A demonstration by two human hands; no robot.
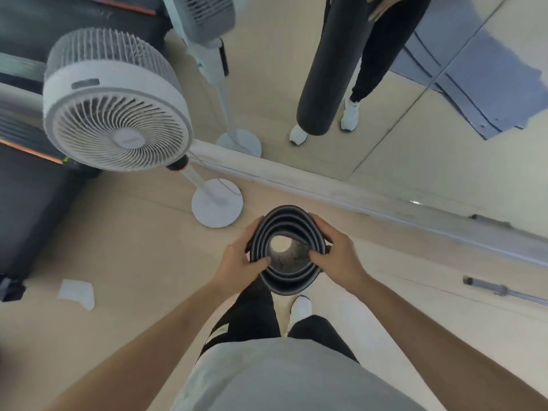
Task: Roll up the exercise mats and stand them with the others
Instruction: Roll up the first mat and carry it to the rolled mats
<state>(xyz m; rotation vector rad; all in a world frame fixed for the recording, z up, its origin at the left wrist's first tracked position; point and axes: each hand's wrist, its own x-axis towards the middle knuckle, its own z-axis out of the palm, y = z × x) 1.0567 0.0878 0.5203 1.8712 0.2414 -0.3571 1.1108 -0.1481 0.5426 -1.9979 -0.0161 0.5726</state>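
Observation:
A rolled black exercise mat (pixel 286 284) stands upright in front of me, and I look straight down its spiral end to the floor through the hollow core. My left hand (pixel 237 258) grips the roll's left side, thumb hooked over the rim into the layers. My right hand (pixel 335 252) grips the right side the same way, thumb over the inner edge. The wall mirror ahead reflects the mat as a long black cylinder (pixel 323 84) held above the floor between my legs. A blue mat (pixel 486 81) lying flat shows in the mirror at upper right.
A white pedestal fan (pixel 118 114) stands close on the left, its round base (pixel 216 201) just beyond the mat. A dark treadmill (pixel 29 188) fills the far left. A white paper scrap (pixel 77 293) lies on the floor. A metal barbell bar (pixel 501 289) lies at right beside the mirror's base.

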